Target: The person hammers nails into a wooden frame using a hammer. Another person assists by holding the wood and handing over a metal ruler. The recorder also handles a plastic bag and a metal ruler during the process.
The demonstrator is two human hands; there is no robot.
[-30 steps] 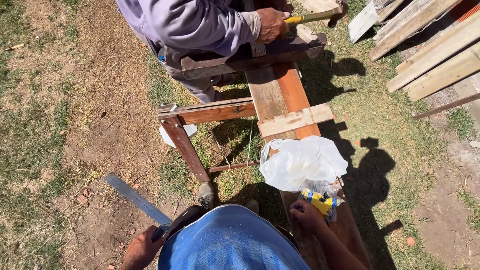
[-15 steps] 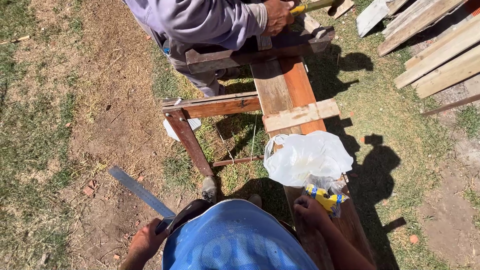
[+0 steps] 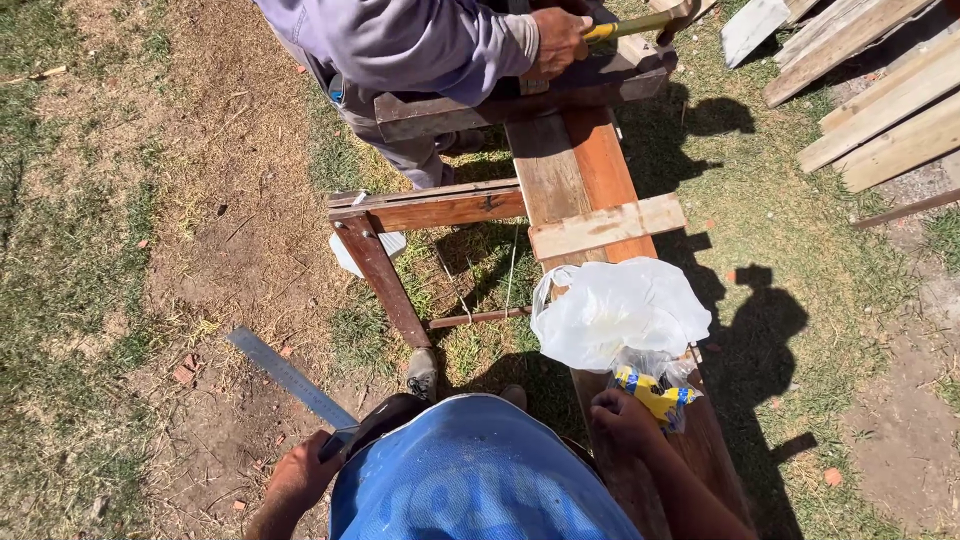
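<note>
Outdoors on patchy grass and bare dirt (image 3: 140, 250), over long reddish-brown wooden planks (image 3: 585, 170) laid across a timber sawhorse (image 3: 430, 208) as a work surface. Left hand (image 3: 300, 475) low at frame's edge, grip closed around the near end of a long flat grey metal ruler (image 3: 290, 378), blade angled out over the dirt. Right hand (image 3: 625, 420) resting on the plank, fingers curled on a small yellow-and-blue packet (image 3: 655, 395); how tight, cannot tell. Crumpled white plastic bag (image 3: 620, 315) just beyond, touching the packet, sitting at the plank's right edge. Across the sawhorse, another person in a grey-lilac sleeve (image 3: 420, 40), hand (image 3: 558, 42) clenched on a yellow-handled tool (image 3: 630, 25).

Risks, as judged: bag light and near the edge, likely to slide or blow off with any jolt through the planks; ruler held by one end only, prone to dipping or snagging the sawhorse leg.
</note>
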